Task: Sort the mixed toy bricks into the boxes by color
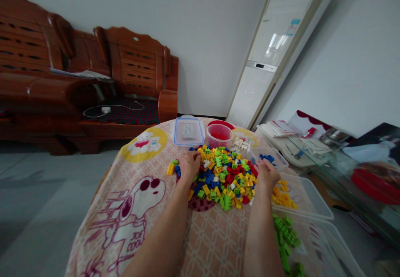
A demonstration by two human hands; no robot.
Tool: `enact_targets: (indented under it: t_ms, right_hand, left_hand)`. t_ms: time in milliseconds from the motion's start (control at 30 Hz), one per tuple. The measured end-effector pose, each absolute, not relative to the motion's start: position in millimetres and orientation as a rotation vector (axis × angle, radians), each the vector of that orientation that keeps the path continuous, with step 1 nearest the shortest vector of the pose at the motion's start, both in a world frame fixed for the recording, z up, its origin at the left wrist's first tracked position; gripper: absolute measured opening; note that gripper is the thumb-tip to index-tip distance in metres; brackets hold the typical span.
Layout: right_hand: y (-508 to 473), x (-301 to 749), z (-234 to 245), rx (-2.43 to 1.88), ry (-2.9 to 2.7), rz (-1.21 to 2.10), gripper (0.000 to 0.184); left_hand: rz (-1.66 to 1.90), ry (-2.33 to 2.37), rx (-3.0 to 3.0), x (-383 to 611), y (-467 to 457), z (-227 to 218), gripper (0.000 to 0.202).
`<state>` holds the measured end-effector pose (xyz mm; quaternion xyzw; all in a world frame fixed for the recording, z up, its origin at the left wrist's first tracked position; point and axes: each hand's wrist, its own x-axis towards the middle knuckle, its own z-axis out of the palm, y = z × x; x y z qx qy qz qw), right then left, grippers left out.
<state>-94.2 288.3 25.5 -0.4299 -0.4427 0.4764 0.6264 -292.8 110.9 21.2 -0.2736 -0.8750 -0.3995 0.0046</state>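
A mixed heap of toy building bricks (223,177) in yellow, green, blue, red and white lies on the cloth-covered round table. At the heap's left edge is my left hand (189,165), its fingers curled and closed among the bricks; whatever they grip is hidden. My right hand (268,175) is at the right side of the heap, fingers pinched together. A red brick (255,170) shows at its fingertips. Just beyond that hand, a clear container (283,162) holds blue bricks (267,158).
Behind the heap are a blue-rimmed clear box lid (188,132), a round tub (219,140) with red bricks, and white bricks (241,143). Clear boxes with yellow bricks (284,195) and green bricks (286,237) line the right. A glass table (331,177) adjoins there.
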Motion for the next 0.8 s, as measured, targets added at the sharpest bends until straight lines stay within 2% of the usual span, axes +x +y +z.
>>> enact_targets:
  t_ms: [233,367,433,600,700,800]
  right_hand:
    - [252,-95,55,-0.997,-1.692,1.371,0.036]
    - [222,-108,69,-0.935,-2.17,1.432,0.021]
    - [208,-117,71,-0.883,-2.39,1.431,0.021]
    - [192,-130,71,-0.81,-2.763,1.064,0.027]
    - [199,-127,71,-0.869,-2.753,0.833,0.024]
    - [213,-117,71,-0.975,-2.677,0.735,0.024]
  left_hand:
    - [-1.242,-2.746,-0.859,-294,111,19,0.031]
    - [-1.248,-2.736,-0.856,-294,111,19,0.031]
    - [-1.252,-2.74,-0.86,-294,111,19,0.031]
    - [-1.26,-2.741,-0.86,-294,111,19,0.031]
    - [-1.257,-2.749,-0.858,-294,111,20,0.031]
    - [-1.235,-2.77,-0.863,-294,111,21,0.031]
